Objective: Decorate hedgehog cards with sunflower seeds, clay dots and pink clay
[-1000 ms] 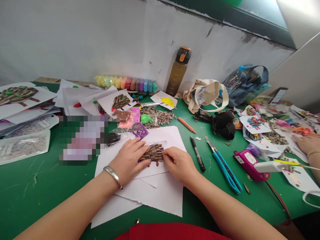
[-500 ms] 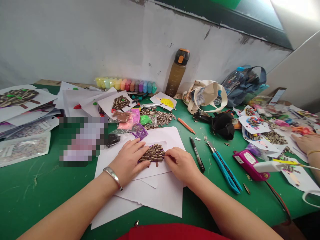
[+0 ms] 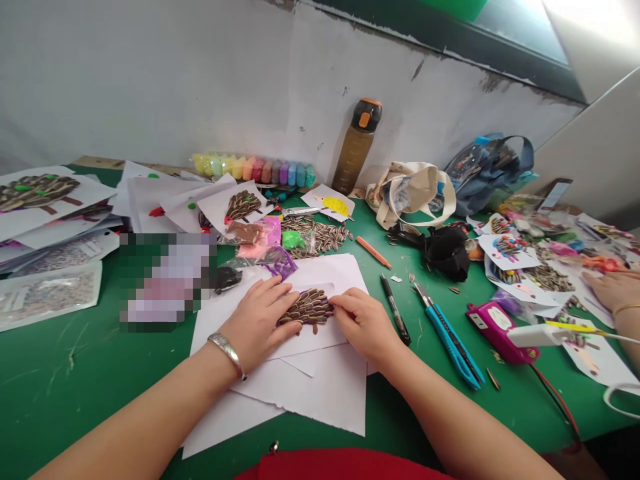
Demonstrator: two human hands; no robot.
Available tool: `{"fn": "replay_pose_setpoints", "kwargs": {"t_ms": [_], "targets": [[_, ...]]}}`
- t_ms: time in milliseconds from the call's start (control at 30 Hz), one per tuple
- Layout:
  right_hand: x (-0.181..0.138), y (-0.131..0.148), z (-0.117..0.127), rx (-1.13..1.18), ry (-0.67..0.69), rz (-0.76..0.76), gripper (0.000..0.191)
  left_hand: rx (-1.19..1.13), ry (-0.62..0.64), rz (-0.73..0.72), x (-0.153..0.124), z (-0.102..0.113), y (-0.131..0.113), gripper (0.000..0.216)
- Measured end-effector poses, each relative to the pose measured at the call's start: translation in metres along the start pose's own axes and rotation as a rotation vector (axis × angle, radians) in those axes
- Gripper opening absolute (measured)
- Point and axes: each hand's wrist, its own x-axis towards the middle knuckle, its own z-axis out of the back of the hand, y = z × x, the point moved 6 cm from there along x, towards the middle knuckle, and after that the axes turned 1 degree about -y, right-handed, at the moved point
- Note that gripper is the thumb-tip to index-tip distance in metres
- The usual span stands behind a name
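Note:
Sunflower seeds (image 3: 309, 307) lie packed in overlapping rows on a sheet of white paper, with small brown pieces below them. My left hand (image 3: 263, 313), a silver bracelet at its wrist, rests flat on the paper with fingers spread, the fingertips at the left side of the seeds. Thumb and index of my right hand (image 3: 363, 327) are pinched together at the right edge of the rows; what they hold, if anything, is hidden. More white sheets (image 3: 325, 393) lie beneath. Behind them is a loose heap of sunflower seeds (image 3: 330, 237).
Right of the paper lie a pen (image 3: 395, 310), a blue utility knife (image 3: 450, 340) and an orange marker (image 3: 374, 252). Clay packets (image 3: 280, 260) and a bottle (image 3: 354, 147) stand behind. A magenta device (image 3: 500, 333) with wires sits near another person's hand (image 3: 613, 290).
My right hand's pinched fingertips have shifted very slightly along the right edge of the seeds. The left hand stays flat in place.

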Motion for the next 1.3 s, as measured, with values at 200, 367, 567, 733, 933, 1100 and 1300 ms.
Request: {"fn": "replay_pose_setpoints", "kwargs": {"t_ms": [200, 367, 567, 733, 933, 1100, 1300], "targets": [[0.001, -0.002, -0.001, -0.007, -0.003, -0.013, 0.027, -0.007, -0.002, 0.015, -0.001, -0.001, 0.001, 0.04], [0.001, -0.002, -0.001, -0.027, 0.002, 0.006, 0.026, -0.011, -0.001, 0.021, 0.0, -0.002, 0.002, 0.041], [-0.002, 0.0, 0.005, 0.051, -0.085, 0.077, 0.024, -0.019, -0.001, 0.02, 0.0, 0.001, 0.001, 0.04], [-0.011, 0.017, 0.009, 0.082, -0.052, 0.227, 0.023, -0.016, 0.008, 0.004, 0.0, 0.0, 0.002, 0.044], [-0.022, 0.042, 0.001, -0.096, 0.118, 0.467, 0.025, -0.021, -0.006, 0.019, 0.0, 0.001, 0.003, 0.047], [-0.018, 0.037, 0.007, -0.074, 0.088, 0.413, 0.027, -0.026, -0.039, 0.029, 0.0, 0.005, 0.003, 0.045], [-0.023, 0.042, -0.001, -0.168, 0.148, 0.533, 0.03, -0.038, -0.064, 0.032, -0.002, 0.006, 0.006, 0.041]]}}
